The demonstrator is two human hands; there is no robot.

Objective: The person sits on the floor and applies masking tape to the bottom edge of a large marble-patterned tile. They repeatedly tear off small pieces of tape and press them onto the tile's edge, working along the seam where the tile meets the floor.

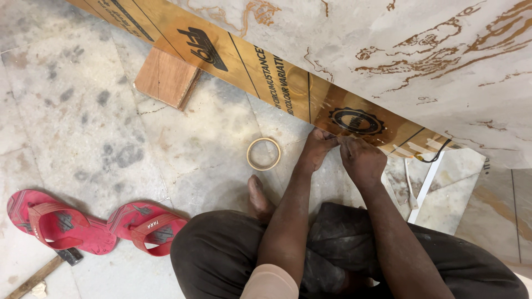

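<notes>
Two hands, left hand (317, 148), right hand (361, 160), fingers pinching plywood board (266, 66) edge between them

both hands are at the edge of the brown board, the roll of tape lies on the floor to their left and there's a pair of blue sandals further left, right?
One detail is off: the sandals are red, not blue, as the head view shows. The rest holds: the left hand and right hand meet at the edge of the brown board, and the roll of tape lies on the floor to their left.

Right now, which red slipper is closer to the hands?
The right-hand slipper, beside the knee; the other slipper lies farther left, by the hammer.
</notes>
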